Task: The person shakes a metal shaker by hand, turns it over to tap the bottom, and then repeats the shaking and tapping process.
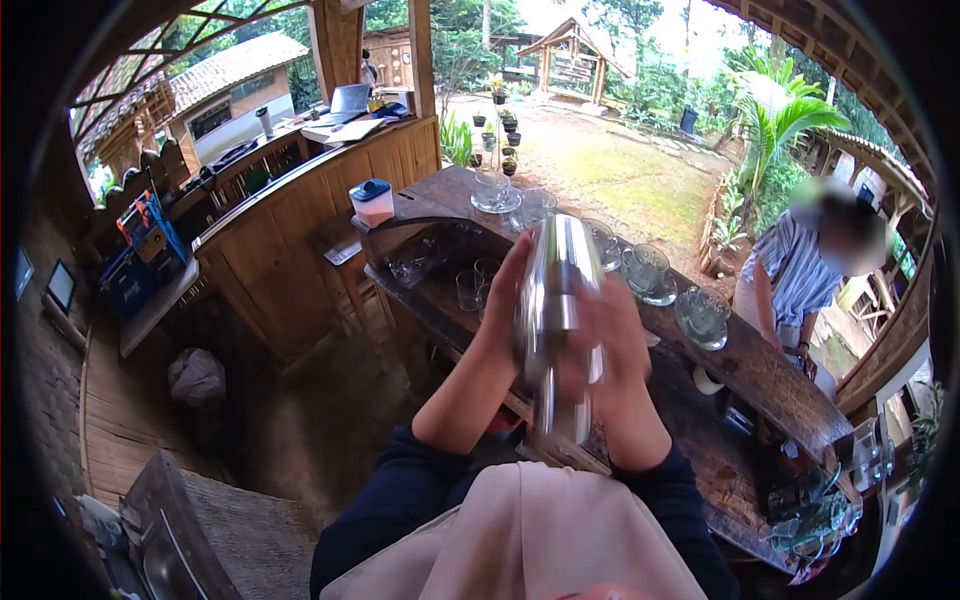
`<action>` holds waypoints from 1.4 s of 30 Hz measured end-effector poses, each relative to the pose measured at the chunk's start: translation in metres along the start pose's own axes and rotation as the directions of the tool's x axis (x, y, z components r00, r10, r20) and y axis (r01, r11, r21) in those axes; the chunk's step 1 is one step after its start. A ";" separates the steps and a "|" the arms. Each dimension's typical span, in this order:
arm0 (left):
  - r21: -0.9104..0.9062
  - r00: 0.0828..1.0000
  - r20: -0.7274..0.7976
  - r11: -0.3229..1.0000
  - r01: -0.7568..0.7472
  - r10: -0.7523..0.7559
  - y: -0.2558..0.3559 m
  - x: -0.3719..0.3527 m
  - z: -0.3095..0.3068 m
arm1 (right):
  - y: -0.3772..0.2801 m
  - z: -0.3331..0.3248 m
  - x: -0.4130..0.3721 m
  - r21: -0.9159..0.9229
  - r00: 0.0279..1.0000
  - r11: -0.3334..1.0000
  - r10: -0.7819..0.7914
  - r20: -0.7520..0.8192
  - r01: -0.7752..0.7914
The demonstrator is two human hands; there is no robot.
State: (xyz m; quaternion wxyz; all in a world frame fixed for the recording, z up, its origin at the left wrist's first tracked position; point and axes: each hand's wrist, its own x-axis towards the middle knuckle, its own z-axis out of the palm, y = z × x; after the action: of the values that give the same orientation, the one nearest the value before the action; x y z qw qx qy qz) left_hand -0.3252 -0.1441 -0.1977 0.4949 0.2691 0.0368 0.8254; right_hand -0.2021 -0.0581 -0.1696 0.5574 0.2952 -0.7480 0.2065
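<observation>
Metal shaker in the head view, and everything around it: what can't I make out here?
All in the head view:
- Contents of the metal shaker: hidden by its opaque walls.
- Right hand's exact finger placement: motion blur.
- Left hand's palm side: hidden against the shaker.
- Number of glasses at lower right: they overlap.
- Full sink: cut off by the dark picture edge.

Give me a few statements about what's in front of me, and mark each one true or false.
1. Both the left hand and right hand hold the metal shaker. True.
2. The laptop is shut. False: the laptop is open.
3. The tub has a blue lid. True.
4. The person on the right wears a plain red shirt. False: that person's shirt is striped.
</observation>
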 end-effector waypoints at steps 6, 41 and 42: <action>-0.230 0.980 -0.194 0.970 -0.081 0.035 -0.003 0.005 0.006 | 0.015 0.013 0.019 0.015 0.961 0.971 0.237 -0.142 -0.237; 0.074 0.581 0.735 0.892 0.445 -0.351 -0.142 0.152 0.133 | -0.104 -0.140 0.086 -0.674 0.790 0.420 -0.236 0.566 0.608; 0.028 0.491 0.856 0.963 0.268 -0.162 -0.153 0.146 0.141 | -0.104 -0.147 0.079 -0.688 0.788 0.393 -0.211 0.579 0.610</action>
State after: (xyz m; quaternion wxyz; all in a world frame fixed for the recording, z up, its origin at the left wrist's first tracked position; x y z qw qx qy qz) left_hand -0.1887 0.0263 -0.0677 0.5619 0.6039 -0.2215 0.5200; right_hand -0.0443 -0.0581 -0.0528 0.4949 0.1984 -0.7452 -0.4004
